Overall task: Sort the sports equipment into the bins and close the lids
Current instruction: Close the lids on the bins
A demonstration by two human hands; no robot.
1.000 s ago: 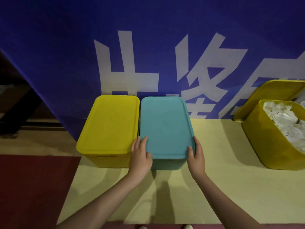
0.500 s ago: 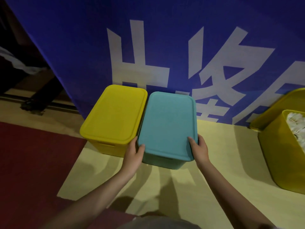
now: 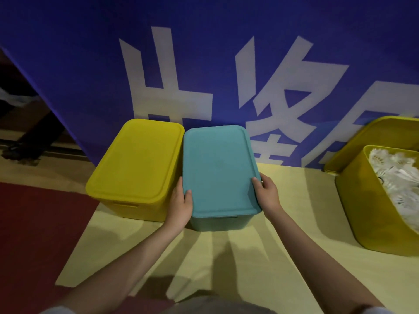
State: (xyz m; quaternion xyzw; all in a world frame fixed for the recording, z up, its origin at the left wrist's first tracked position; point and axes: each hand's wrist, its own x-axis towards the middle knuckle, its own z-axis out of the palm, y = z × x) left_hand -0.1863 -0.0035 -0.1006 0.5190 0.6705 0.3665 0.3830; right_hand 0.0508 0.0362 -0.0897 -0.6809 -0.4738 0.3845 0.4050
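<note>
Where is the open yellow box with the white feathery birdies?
In the head view, the open yellow plastic bin of white shuttlecocks sits far right on the floor, apart from the lidded teal bin.

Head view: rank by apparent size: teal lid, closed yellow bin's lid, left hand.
1-2. teal lid and yellow lid: look alike in size, no clear ranking.
3. left hand: clearly smallest, though nearer the camera.

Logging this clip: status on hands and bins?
Both hands, left and right, grip teal lid. Left yellow bin lidded. Right yellow bin open, shuttlecocks inside.
</note>
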